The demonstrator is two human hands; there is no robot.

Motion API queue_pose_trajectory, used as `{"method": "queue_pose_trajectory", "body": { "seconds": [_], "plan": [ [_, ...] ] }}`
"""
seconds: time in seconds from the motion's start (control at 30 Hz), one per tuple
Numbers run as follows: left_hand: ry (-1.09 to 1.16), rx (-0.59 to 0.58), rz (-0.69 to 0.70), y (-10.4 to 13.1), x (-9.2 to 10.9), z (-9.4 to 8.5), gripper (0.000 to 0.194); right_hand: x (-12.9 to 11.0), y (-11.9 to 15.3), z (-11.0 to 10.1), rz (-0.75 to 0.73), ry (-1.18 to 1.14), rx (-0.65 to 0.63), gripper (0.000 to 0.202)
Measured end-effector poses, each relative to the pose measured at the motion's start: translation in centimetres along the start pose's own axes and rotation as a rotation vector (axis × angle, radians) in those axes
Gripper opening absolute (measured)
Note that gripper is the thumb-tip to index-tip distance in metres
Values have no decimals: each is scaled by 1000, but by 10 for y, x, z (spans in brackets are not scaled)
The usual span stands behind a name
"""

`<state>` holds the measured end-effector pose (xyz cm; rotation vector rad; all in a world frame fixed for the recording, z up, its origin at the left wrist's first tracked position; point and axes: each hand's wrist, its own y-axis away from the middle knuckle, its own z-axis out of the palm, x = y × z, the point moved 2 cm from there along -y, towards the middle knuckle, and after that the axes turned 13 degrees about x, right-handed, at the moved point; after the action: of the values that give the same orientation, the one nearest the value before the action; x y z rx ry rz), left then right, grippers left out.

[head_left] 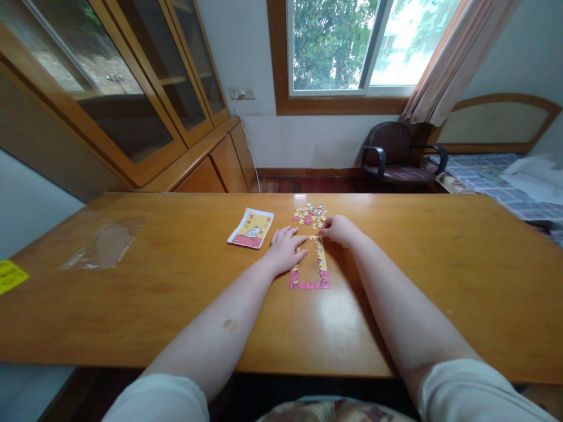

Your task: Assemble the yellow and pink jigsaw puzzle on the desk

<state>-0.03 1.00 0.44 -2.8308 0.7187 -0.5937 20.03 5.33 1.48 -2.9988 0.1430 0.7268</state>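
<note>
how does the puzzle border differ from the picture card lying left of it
The puzzle border is a ring of joined pieces with an open middle, while the picture card is a full sheet with a white figure. The border sits fairly square to the table; the card is turned at an angle. The left hand rests on the border, but neither hand touches the card. Both lie flat and show yellow and pink.

Is daylit from the partly blown-out window (332, 47) beyond the far edge of the tabletop (285, 316); glares near the front edge, shadows softly, stretches toward the frame's corners.
</note>
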Motion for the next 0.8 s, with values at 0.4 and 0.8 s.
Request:
{"method": "queue_pose_trajectory", "body": {
  "seconds": [0.4,0.8],
  "plan": [
    [-8,-13,2,0,0,1,47,-5,4,0,-6,70,-13,22],
    [-2,-10,-3,-1,2,-1,47,-6,4,2,-30,112,-5,23]
  ]
}}
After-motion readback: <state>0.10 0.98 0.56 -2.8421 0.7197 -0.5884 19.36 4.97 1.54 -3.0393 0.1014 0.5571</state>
